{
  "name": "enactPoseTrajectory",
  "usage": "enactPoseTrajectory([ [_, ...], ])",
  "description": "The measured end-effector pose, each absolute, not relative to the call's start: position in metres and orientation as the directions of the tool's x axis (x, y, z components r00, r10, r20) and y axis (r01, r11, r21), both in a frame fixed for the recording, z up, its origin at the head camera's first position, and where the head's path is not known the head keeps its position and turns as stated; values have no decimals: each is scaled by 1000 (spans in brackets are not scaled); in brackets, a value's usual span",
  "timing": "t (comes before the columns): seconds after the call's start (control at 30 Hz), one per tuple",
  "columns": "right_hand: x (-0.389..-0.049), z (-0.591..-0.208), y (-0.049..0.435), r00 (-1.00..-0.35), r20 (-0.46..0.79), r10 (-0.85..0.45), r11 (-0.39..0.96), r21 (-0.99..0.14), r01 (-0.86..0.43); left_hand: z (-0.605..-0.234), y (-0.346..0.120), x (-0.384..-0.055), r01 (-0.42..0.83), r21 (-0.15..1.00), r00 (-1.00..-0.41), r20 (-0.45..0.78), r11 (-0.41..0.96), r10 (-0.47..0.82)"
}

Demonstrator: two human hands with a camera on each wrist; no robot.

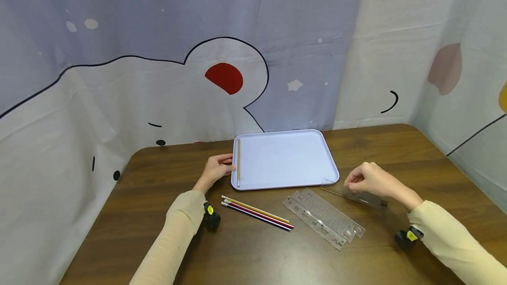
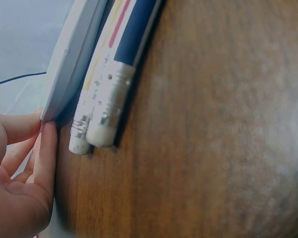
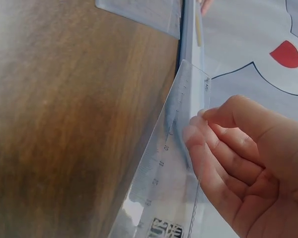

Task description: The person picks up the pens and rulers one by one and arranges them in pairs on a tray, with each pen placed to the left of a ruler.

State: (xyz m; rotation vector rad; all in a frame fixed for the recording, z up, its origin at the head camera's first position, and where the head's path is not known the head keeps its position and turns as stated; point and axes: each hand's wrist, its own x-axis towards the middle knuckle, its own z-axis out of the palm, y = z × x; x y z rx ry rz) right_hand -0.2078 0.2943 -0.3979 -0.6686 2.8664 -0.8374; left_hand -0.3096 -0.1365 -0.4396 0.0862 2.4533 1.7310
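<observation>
The person's left sleeve (image 1: 171, 236) and right sleeve (image 1: 455, 242) are pale yellow, long and plain, with soft little wrinkles. Near the end of each one is a black band (image 1: 418, 230) with a bright yellow patch (image 1: 210, 210) and a small, dark, round camera (image 1: 212, 221).

Across the top of the frame we see lilac-and-white printed cloth (image 1: 297, 34); below, a brown wood-grain surface (image 1: 130, 214) shines at bottom centre.

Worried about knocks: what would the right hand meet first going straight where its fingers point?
Probably the tray, at its near right corner; the right hand seems raised, so might pass above.
</observation>
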Motion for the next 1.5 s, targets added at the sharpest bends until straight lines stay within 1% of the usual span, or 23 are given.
enactPoseTrajectory([
  [0.17,-209,-396,293,-904,17,-427,750,-552,-365,-440,-137,-310,-35,939,-989,-82,342,123],
  [0.4,-212,-394,288,-911,30,-411,753,-553,-358,-440,-137,-312,-41,937,-989,-87,348,119],
  [0.67,-215,-395,285,-916,-9,-400,744,-587,-320,-441,-137,-311,-34,940,-989,-82,340,127],
  [0.87,-217,-395,281,-913,-13,-409,716,-625,-312,-441,-138,-311,-36,938,-989,-84,345,124],
  [1.1,-221,-397,276,-918,-67,-390,672,-702,-234,-443,-138,-311,-41,941,-988,-88,337,125],
  [1.5,-227,-395,269,-922,-154,-355,618,-778,-109,-442,-138,-313,-44,939,-989,-90,342,120],
])
